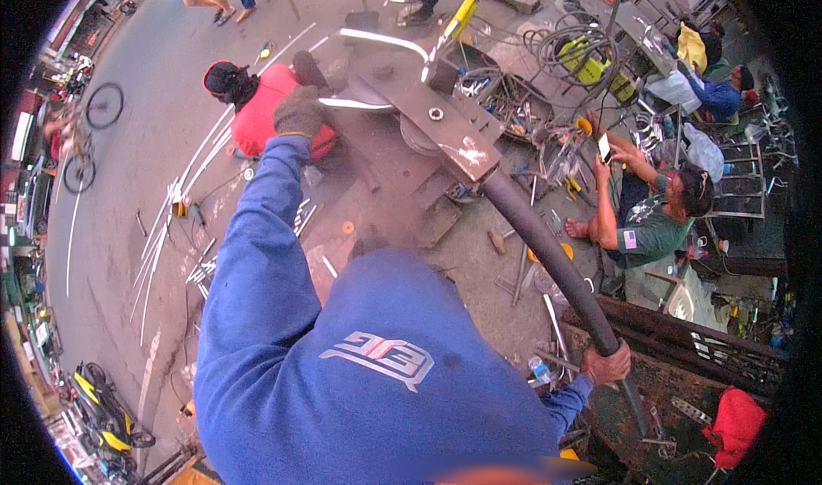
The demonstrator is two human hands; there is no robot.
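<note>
My left hand (297,113), in a dark knit glove, is closed around the end of a shiny metal tube (353,104). The tube runs in under the flat steel plates of a tube bender (462,134), which hide part of it. A curved length of bright tube (385,38) shows on the far side of the bender; whether it is the same piece I cannot tell. From the plates a long dark lever bar (552,267) slants down toward my right side. My bare right hand (606,363) wraps around this bar near its lower end.
A crouching person in red (272,100) is close beyond my left hand. Right of the bender, another person (655,215) holds a phone. Long metal tubes (184,202) lie on the ground at left. Coiled cables (569,53) and a rusty metal bench (685,382) are at right.
</note>
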